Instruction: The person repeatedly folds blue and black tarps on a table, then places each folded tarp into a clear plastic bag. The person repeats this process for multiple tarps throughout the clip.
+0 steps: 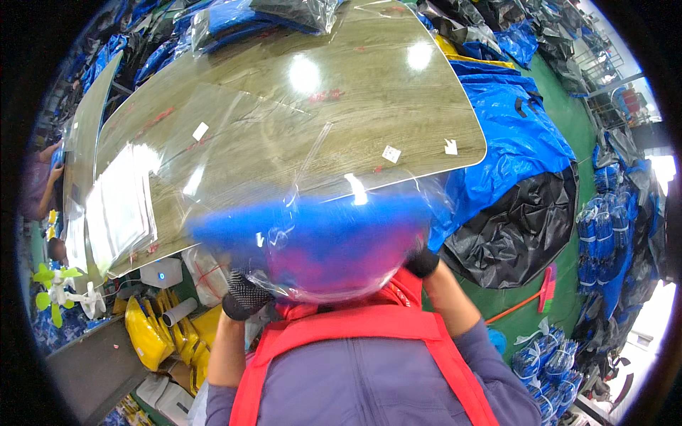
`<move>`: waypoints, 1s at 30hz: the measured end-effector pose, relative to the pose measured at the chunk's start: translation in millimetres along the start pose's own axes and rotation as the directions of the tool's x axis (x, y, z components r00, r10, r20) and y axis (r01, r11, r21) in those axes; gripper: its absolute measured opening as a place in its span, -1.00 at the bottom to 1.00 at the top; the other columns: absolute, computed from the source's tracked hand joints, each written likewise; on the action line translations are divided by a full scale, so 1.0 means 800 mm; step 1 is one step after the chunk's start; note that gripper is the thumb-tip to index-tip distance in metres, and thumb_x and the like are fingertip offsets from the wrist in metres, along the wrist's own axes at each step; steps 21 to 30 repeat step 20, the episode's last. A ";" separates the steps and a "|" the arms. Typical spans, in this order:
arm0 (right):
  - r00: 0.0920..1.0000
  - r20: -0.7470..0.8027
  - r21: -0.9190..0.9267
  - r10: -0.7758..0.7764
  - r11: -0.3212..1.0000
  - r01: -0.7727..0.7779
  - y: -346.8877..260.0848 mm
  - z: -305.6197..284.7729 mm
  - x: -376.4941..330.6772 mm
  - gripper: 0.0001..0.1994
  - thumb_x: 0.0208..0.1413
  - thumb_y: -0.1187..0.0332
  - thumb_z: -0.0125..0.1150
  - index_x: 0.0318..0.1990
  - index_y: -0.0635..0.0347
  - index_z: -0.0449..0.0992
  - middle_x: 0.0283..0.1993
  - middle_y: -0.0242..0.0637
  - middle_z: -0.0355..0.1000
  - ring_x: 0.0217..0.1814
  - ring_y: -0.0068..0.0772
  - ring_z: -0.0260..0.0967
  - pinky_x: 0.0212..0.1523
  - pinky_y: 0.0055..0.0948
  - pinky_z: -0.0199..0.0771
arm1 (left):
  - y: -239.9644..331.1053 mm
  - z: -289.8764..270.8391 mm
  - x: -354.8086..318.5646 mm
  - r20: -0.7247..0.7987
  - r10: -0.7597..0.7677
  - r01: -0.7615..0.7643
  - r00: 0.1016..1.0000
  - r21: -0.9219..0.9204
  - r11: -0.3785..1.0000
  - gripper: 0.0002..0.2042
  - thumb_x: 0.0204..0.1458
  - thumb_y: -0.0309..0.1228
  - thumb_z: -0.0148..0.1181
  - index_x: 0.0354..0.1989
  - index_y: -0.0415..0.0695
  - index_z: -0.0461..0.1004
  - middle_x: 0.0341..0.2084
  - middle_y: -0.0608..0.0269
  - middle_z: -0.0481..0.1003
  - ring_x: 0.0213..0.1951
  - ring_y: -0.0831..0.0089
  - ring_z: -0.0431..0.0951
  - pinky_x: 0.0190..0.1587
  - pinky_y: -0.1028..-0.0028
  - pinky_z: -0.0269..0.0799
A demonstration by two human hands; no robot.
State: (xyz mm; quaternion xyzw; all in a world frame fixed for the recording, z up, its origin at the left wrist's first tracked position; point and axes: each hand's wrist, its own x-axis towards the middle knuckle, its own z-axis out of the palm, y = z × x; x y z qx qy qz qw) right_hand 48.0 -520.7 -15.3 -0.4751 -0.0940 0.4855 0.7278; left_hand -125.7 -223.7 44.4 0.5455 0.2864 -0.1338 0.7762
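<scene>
Close to my chest, above the near table edge, is a clear plastic bag [334, 273] with a blue folded plastic sheet [320, 220] in it, blurred by motion. My left hand [246, 292], in a black glove with light dots, is closed on the bag's near left side. On the opposite side my right hand [422, 263], also in a dark glove, grips the bag's right edge; its fingers are partly hidden. Beyond them stands a wood-grain table [284, 128]. A stack of flat clear bags [121, 199] lies at its left end, shining with glare.
Blue and black sheeting [518, 192] hangs and piles right of the table. A broom [545, 291] lies on the green floor. Tied blue bundles [547, 366] sit at lower right, yellow packages [149, 330] at lower left, near a green fan [53, 287]. Wrapped packages [263, 18] lie at the table's far edge.
</scene>
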 end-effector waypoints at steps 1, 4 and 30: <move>0.992 0.058 0.252 0.115 0.959 -0.125 -0.016 -0.013 -0.005 -0.19 0.14 -0.27 -0.03 0.32 0.23 0.14 0.25 -0.19 0.26 0.20 -0.34 0.28 0.19 -0.31 0.33 | 0.024 0.009 0.005 0.092 0.329 -0.333 0.940 0.042 0.942 -0.56 -0.03 -0.28 0.29 0.04 -0.13 0.42 0.10 -0.03 0.36 0.14 0.12 0.32 0.17 0.21 0.24; 0.996 -0.049 0.040 -0.068 0.997 0.070 -0.083 -0.033 0.058 -0.45 0.08 0.02 0.30 0.09 0.23 0.41 -0.10 -0.30 0.48 -0.13 -0.51 0.42 -0.04 -0.46 0.47 | 0.082 0.045 0.005 0.226 0.593 -0.555 0.773 0.694 0.459 -0.53 -0.20 -0.21 0.42 -0.05 -0.05 0.58 0.26 -0.12 0.19 0.36 -0.05 0.01 0.35 0.17 -0.06; 0.843 0.145 -0.589 -0.519 0.639 0.495 -0.140 0.053 0.044 -0.55 -0.09 0.18 0.44 0.00 0.07 0.57 0.14 -0.16 0.38 0.14 -0.16 0.31 0.18 -0.22 0.31 | 0.085 0.038 0.082 -0.288 0.610 -0.575 0.738 0.204 0.792 -0.43 -0.13 -0.34 0.44 0.07 -0.09 0.34 -0.28 0.37 0.46 -0.34 0.59 0.42 -0.26 0.61 0.36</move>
